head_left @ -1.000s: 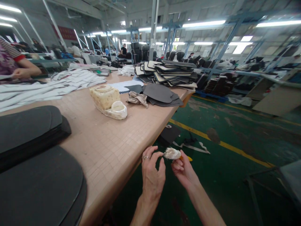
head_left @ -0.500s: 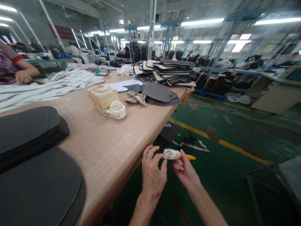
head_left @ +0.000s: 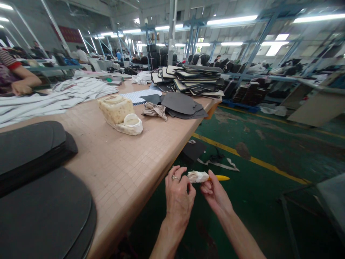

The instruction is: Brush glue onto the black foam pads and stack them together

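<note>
A brush with a yellow handle and a white, caked head lies level in the air beyond the table's right edge, its bristles pointing left. My right hand pinches it between thumb and fingers where the handle meets the head. At the bristle end, my left hand, with a ring on one finger, has thumb and forefinger drawn together on the tip. The exact contact there is partly hidden by the fingers. On the table stands a crusted, yellowish-white container with a round-mouthed white part at its front.
Dark rounded panels are stacked at the near left. Farther back lie a crumpled cloth, dark cut pieces and a pile of edged panels. A co-worker's hand is beside white strips. Scraps litter the green floor.
The brush and both hands have shifted slightly right in view. My left thumb and forefinger have closed in at the bristle tip. More of the yellow handle shows. The view has tilted slightly.
</note>
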### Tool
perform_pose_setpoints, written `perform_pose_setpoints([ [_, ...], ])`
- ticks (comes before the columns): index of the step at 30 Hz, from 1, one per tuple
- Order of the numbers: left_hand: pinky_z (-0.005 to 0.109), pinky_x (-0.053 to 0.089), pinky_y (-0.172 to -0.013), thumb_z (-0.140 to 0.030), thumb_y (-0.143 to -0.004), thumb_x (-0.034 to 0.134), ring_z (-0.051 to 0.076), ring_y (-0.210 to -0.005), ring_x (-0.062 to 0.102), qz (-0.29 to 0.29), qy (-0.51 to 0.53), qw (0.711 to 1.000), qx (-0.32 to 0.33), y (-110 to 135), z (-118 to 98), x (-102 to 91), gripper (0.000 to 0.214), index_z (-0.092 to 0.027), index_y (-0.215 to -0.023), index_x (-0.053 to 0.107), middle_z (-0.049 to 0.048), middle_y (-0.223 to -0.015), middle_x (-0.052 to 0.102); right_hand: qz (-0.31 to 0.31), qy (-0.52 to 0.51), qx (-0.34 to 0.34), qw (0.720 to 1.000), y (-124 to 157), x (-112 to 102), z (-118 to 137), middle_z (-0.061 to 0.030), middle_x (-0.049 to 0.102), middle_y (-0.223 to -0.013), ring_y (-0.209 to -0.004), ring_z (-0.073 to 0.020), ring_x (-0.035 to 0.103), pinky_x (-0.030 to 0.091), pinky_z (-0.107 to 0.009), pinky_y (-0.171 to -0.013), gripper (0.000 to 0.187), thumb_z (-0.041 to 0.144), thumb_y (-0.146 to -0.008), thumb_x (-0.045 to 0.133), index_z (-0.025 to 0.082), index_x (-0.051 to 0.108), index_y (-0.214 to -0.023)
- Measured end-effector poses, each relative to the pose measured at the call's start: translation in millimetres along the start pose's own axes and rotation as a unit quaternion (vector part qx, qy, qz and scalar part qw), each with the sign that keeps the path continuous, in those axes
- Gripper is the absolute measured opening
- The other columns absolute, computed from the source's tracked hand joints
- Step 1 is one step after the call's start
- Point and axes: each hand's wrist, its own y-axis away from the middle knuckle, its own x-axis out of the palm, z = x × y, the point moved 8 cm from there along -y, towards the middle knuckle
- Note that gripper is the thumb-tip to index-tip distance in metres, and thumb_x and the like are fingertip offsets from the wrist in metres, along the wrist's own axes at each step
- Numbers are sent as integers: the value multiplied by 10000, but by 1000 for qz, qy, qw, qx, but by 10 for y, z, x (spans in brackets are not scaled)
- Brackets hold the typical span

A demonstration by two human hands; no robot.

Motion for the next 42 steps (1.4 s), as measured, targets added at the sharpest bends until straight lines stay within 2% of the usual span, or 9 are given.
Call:
perform_pose_setpoints([
  [4,457,486,-811,79,-625,479,239,-961,563,-41,-13,999,-14,-7,-11,-80,250,-169,-661,460,73,-946,630,-45,-36,-8,998,-101,-281,162,124,342,-388,-302,8,237,269,-127,-311,328,298,-714,709,165,431,-602],
  [8,458,489,-814,33,-672,493,256,-1001,551,-3,12,999,-39,-19,21,-38,205,-171,-668,468,94,-1002,613,-66,-88,1,994,-157,-503,355,134,318,-389,-301,9,244,282,-117,-319,288,270,-732,690,168,439,-636],
  [15,426,501,-781,-105,-826,464,217,-880,607,106,46,992,-52,142,-9,307,173,-169,-688,544,76,-932,646,27,-127,13,991,-100,-255,375,131,338,-391,-307,14,271,312,-110,-337,338,256,-696,722,170,407,-604],
  [18,441,477,-836,-71,-811,468,227,-986,579,137,68,986,-67,179,18,350,172,-177,-855,597,84,-1046,623,37,-125,15,991,-92,-197,328,138,322,-380,-300,15,269,317,-107,-340,342,263,-685,726,172,408,-599],
  [20,438,467,-857,-34,-778,490,235,-1061,543,135,84,984,-77,175,35,330,267,-190,-970,592,91,-1133,587,41,-114,12,993,-91,-177,305,141,305,-374,-297,13,267,320,-110,-342,364,274,-676,730,175,392,-584],
  [25,401,454,-820,-91,-815,523,211,-963,554,141,106,979,-106,158,38,346,130,-181,-746,586,52,-963,620,61,-135,23,989,-68,-99,246,140,286,-383,-300,15,240,295,-96,-327,387,261,-680,730,179,370,-565],
  [35,310,430,-712,-213,-898,392,167,-759,522,125,145,971,-141,164,28,303,218,-170,-737,532,41,-789,569,118,-186,43,974,-54,-15,118,122,301,-424,-340,-4,223,286,-94,-334,336,219,-706,701,180,396,-571],
  [39,298,421,-725,-269,-862,469,153,-752,534,123,212,954,-174,131,73,258,307,-176,-570,475,39,-776,575,123,-163,49,978,-59,-7,107,125,290,-420,-341,-2,210,270,-86,-333,293,252,-699,704,175,439,-600],
  [42,273,418,-679,-241,-778,563,157,-773,539,106,257,935,-221,157,144,265,210,-177,-589,494,38,-829,584,129,-162,47,977,-60,13,128,122,299,-420,-340,-2,212,269,-87,-333,297,223,-700,690,175,421,-582],
])
